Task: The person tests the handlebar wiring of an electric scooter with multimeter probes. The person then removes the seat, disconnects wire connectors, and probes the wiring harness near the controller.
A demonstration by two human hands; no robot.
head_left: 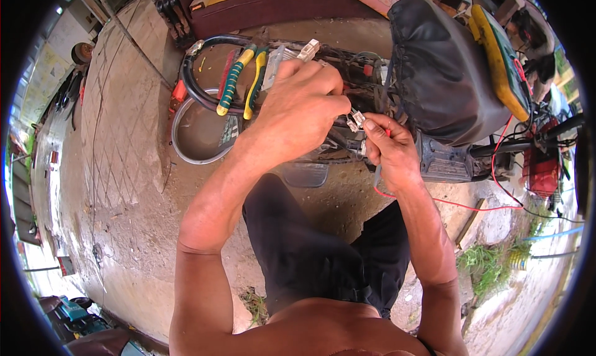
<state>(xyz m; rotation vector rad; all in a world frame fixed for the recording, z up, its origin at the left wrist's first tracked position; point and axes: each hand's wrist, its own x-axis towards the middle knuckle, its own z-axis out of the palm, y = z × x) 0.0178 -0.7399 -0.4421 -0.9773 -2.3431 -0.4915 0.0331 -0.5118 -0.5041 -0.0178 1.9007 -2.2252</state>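
White plastic shows between the two hands: a small connector [356, 118] sits pinched at the fingertips of the left hand [302, 106], whose fingers are curled in tightly around it. The right hand [390, 150] meets it from the other side, thumb and forefinger pressed together on the end of the connector, with a thin red wire [462, 204] running out from under that hand and trailing off to the right across the ground. Both hands hold the connector just above the exposed wiring of a scooter [347, 76], close beside its black seat [437, 70].

Behind the left hand, a pair of pliers [239, 80] with green and yellow grips rests against the frame, next to a thick black cable [192, 76] that loops around. Below the pliers lies a round metal pan [202, 135] on the cracked concrete floor [124, 170]. On top of the seat, well apart from the hands, lies a yellow meter [500, 58]. The person's black shorts [310, 250] fill the lower middle of the view.
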